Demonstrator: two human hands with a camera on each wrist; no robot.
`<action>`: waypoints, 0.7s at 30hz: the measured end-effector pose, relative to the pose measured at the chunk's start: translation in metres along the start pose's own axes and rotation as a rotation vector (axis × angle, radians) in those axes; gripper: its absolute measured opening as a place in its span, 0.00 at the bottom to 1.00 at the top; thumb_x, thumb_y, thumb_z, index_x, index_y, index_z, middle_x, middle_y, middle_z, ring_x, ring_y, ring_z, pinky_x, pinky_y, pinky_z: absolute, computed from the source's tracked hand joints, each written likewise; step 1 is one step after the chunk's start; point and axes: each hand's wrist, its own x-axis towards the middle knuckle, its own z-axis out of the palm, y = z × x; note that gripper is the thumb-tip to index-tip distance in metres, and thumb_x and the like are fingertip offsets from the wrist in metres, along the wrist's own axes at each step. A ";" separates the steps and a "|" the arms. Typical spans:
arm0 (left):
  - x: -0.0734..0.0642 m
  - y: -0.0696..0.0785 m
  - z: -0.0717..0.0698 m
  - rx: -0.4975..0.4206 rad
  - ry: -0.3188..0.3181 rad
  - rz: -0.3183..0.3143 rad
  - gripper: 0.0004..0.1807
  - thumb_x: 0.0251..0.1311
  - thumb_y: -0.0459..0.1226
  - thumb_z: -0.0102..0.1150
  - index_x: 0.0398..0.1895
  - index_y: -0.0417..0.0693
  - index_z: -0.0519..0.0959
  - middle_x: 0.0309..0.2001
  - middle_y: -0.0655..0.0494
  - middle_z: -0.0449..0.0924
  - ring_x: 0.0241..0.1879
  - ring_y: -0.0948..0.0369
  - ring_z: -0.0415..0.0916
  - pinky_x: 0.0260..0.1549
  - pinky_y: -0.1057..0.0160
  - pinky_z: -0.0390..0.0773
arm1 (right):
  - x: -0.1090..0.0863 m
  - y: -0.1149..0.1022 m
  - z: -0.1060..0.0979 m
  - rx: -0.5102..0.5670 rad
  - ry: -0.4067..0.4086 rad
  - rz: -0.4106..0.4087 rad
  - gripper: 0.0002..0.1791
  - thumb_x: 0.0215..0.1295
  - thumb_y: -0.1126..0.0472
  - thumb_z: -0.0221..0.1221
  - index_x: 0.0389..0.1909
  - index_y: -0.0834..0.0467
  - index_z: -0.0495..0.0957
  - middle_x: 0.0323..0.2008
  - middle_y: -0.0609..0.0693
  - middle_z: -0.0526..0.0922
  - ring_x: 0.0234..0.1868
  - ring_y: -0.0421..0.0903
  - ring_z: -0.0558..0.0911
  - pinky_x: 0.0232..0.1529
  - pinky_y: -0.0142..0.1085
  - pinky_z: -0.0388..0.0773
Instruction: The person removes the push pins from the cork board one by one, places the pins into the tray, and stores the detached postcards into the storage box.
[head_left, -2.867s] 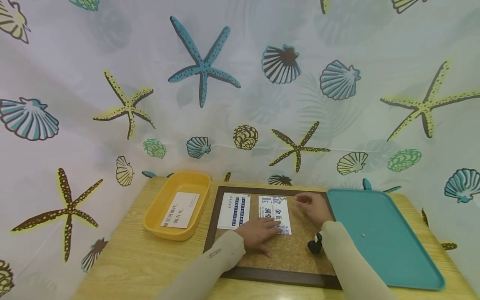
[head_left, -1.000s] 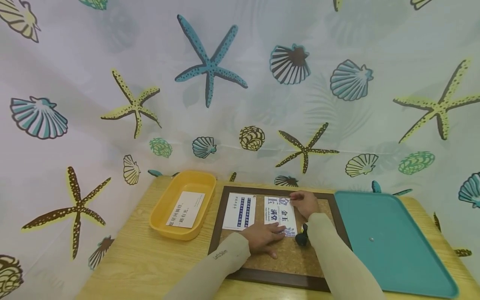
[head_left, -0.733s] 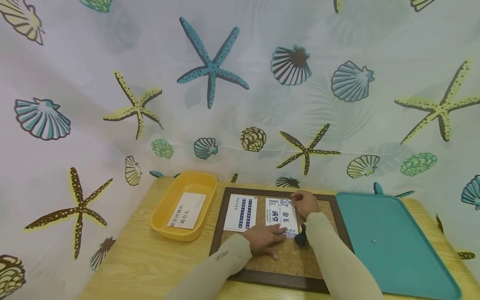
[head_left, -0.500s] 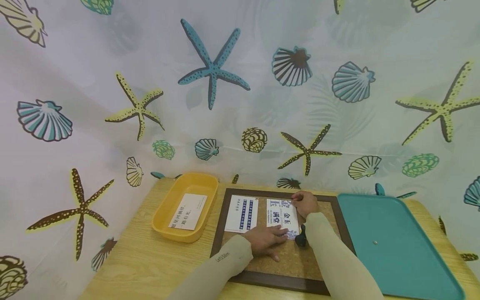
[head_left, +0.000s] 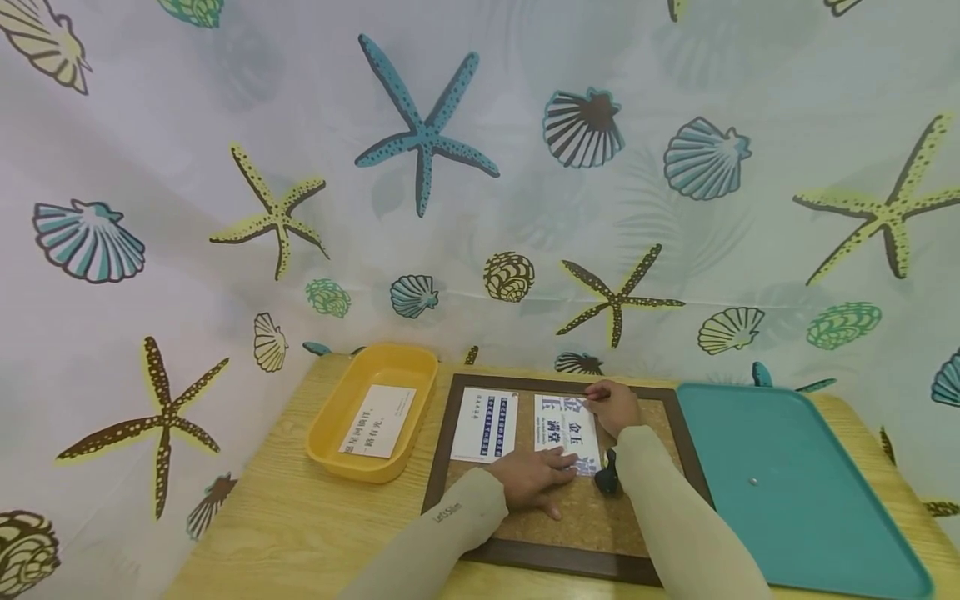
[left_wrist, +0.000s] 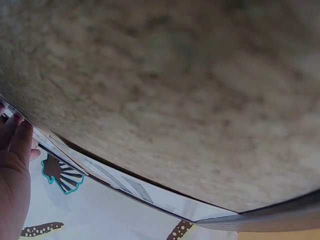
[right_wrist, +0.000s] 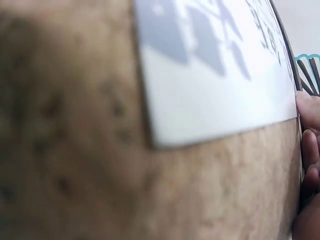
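Note:
My left hand lies palm down with its fingers spread, pressing the lower part of a white card with large blue characters. That card lies on a cork board with a dark brown frame. At the card's top right corner are the fingertips of my right hand, which hide that corner. In the right wrist view the right hand's thumb touches the card's edge while its other fingers are curled; whether it pinches something small is hidden. A second printed card lies to the left on the board.
To the left stands a yellow bin with a white printed card inside. On the right is a teal tray, bearing one small round thing. A patterned curtain hangs behind the wooden table.
Since about three seconds ago my right hand has moved left onto the card's top right corner. During the last second both hands have stayed nearly still, with only a slight head shift.

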 end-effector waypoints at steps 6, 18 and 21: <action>-0.002 0.000 0.000 -0.015 -0.007 -0.012 0.40 0.57 0.59 0.54 0.72 0.54 0.63 0.75 0.60 0.53 0.73 0.61 0.49 0.67 0.63 0.58 | 0.000 0.000 0.002 0.024 0.008 -0.001 0.07 0.61 0.69 0.62 0.40 0.64 0.81 0.36 0.57 0.83 0.39 0.53 0.81 0.40 0.45 0.76; -0.002 0.001 -0.001 -0.028 0.000 -0.024 0.40 0.56 0.59 0.55 0.72 0.54 0.63 0.75 0.60 0.53 0.73 0.61 0.49 0.67 0.64 0.58 | 0.002 0.001 0.003 0.034 0.026 -0.010 0.06 0.61 0.70 0.62 0.39 0.64 0.81 0.34 0.56 0.83 0.37 0.51 0.80 0.40 0.45 0.76; -0.001 0.001 0.000 -0.028 -0.003 -0.025 0.41 0.57 0.59 0.55 0.72 0.54 0.63 0.75 0.60 0.52 0.73 0.61 0.49 0.67 0.64 0.58 | 0.002 0.000 0.003 0.032 0.026 -0.006 0.06 0.61 0.70 0.61 0.39 0.64 0.81 0.34 0.56 0.82 0.37 0.51 0.80 0.40 0.44 0.76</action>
